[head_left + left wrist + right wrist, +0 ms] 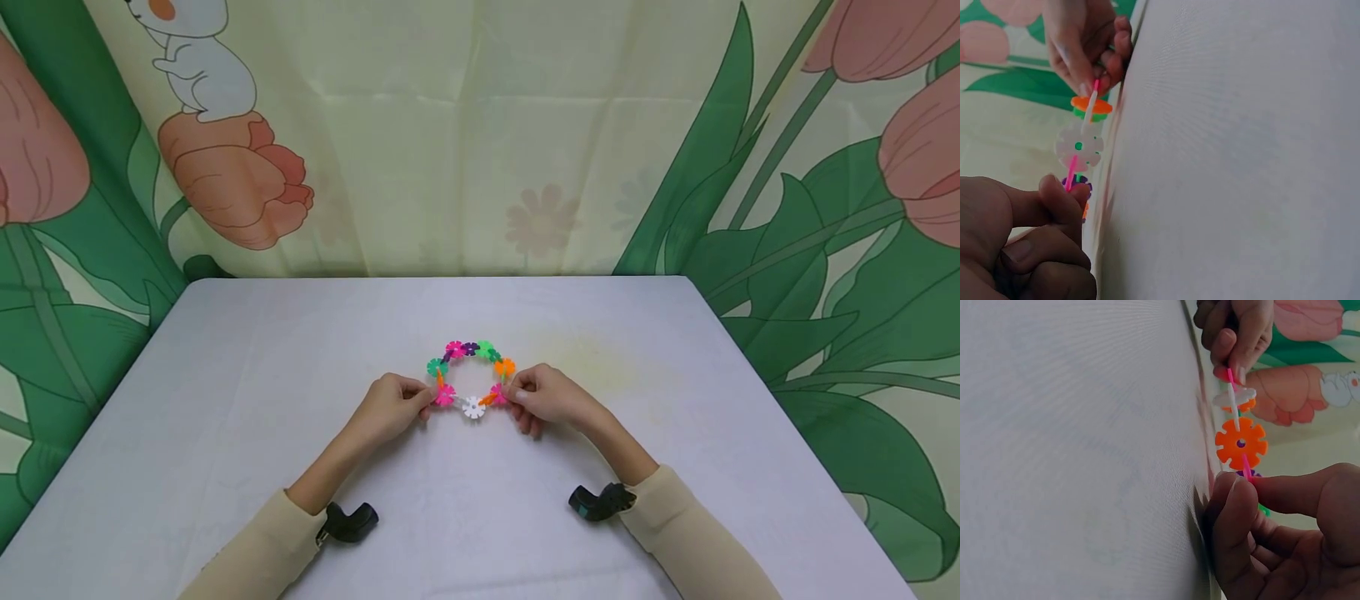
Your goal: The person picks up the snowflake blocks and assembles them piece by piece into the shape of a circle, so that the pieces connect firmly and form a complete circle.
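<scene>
A ring of interlocking plastic snowflake discs (pixel 473 408) is held between both hands near the middle of the table. Its pieces are pink, orange, green, purple, teal and white. The left hand (pixel 393 407) pinches a pink disc at the ring's lower left between thumb and forefinger. On the other side, the right hand (pixel 547 396) pinches another pink disc at the lower right. In the left wrist view a whitish disc (pixel 1079 147) slots into the pink one at the fingertips. An orange disc (pixel 1242 444) joins the right hand's pink piece in the right wrist view.
A white cloth covers the table (pixel 225 400). Behind it hangs a curtain (pixel 420 150) printed with tulips and a rabbit. Black wrist-worn devices (pixel 351 523) sit at both cuffs of the beige sleeves (pixel 258 546).
</scene>
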Tool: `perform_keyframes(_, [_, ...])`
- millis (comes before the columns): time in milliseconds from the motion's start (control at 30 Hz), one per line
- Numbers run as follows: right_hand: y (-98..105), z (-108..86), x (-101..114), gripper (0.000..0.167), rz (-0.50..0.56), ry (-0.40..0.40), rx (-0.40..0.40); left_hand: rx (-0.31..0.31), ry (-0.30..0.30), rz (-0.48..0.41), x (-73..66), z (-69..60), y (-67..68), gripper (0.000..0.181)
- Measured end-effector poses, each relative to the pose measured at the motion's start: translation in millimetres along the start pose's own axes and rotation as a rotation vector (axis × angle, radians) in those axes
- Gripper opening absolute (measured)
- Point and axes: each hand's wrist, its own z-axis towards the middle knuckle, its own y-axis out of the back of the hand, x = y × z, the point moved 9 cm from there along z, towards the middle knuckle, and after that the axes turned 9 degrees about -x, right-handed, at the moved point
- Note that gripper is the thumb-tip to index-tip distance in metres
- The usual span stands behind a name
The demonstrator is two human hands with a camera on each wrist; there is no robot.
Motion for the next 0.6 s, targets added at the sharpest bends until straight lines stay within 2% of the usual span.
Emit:
perform_keyframes(367, [-1.1, -0.8, -0.6, 0.034, -0.098, 0.007, 0.013, -0.009, -0.042, 0.055, -0.8, -2.6, -1.1, 0.024])
perform_keyframes(600, [-0.4, -0.9, -3.9, 0.038, -0.121, -0.015, 0.009, -0.024, -0.057, 0.081, 0.1, -2.5, -3.4, 0.027])
